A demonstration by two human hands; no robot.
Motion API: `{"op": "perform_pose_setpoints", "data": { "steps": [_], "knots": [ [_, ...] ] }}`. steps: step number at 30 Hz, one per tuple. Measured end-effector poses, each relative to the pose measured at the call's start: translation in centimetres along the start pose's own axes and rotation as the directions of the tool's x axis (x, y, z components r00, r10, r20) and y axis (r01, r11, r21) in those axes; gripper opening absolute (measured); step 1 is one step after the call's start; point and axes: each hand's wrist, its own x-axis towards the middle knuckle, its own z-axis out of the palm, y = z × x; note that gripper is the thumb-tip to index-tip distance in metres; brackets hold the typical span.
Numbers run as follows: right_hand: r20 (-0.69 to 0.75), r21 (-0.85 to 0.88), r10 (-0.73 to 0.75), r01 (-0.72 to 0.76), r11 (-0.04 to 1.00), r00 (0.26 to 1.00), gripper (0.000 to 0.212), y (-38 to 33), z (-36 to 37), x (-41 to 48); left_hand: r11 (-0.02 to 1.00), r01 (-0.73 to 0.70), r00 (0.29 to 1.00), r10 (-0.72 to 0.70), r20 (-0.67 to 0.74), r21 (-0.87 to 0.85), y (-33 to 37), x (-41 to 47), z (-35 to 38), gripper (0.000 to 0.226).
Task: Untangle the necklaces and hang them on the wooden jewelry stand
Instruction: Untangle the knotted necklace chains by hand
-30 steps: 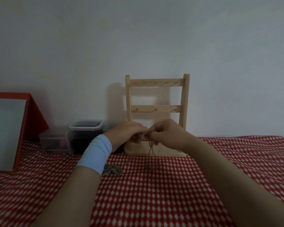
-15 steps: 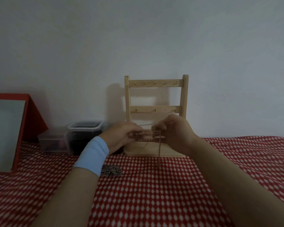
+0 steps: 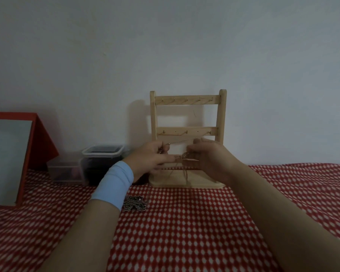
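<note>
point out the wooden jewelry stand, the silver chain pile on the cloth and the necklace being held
wooden jewelry stand (image 3: 186, 100), head view, top rail
silver chain pile (image 3: 135, 203), head view, middle of the heap
held necklace (image 3: 182, 157), head view, knot between the hands

The left hand (image 3: 151, 160) and right hand (image 3: 208, 156) now sit further apart than a second ago, stretching a thin chain (image 3: 180, 143) taut between them, other strands dangling

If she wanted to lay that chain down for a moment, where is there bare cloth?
The cloth between her forearms, in front of the stand, is bare, and so is the stretch right of her right arm. It is crowded on the left: the silver chain pile by the blue wristband, the tubs and the red-framed mirror.
</note>
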Motion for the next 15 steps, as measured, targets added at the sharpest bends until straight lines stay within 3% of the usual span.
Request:
{"op": "perform_pose_setpoints", "data": {
  "steps": [2, 5, 7, 12, 15],
  "knots": [
    [0.009, 0.046, 0.009, -0.009, 0.999, 1.0, 0.025, 0.1, 0.0, 0.0, 0.999, -0.037, 0.999, 0.037, -0.031, 0.001, 0.0, 0.1, 0.2, 0.028],
    [0.037, 0.081, 0.023, -0.026, 0.996, 0.999, 0.025, 0.3, -0.1, 0.1, 0.988, -0.065, 0.998, 0.066, 0.001, -0.139, -0.3, 0.1, 0.4, 0.03],
    [0.089, 0.093, 0.011, -0.019, 0.995, 0.996, 0.036, 0.3, 0.0, 0.0, 0.977, -0.088, 0.996, 0.092, 0.016, -0.192, -0.3, 0.2, 0.7, 0.033],
    [0.012, -0.109, -0.01, 0.011, 0.994, 1.0, 0.068, 0.5, 0.5, -0.3, 0.975, -0.119, 0.992, 0.11, -0.056, -0.187, -0.3, 0.5, 1.3, 0.03],
    [0.005, -0.236, 0.001, 0.0, 0.972, 1.0, 0.06, 0.1, 0.5, -0.5, 0.964, -0.129, 0.991, 0.116, -0.072, -0.233, -0.1, 0.3, 1.1, 0.025]
  ]
}}
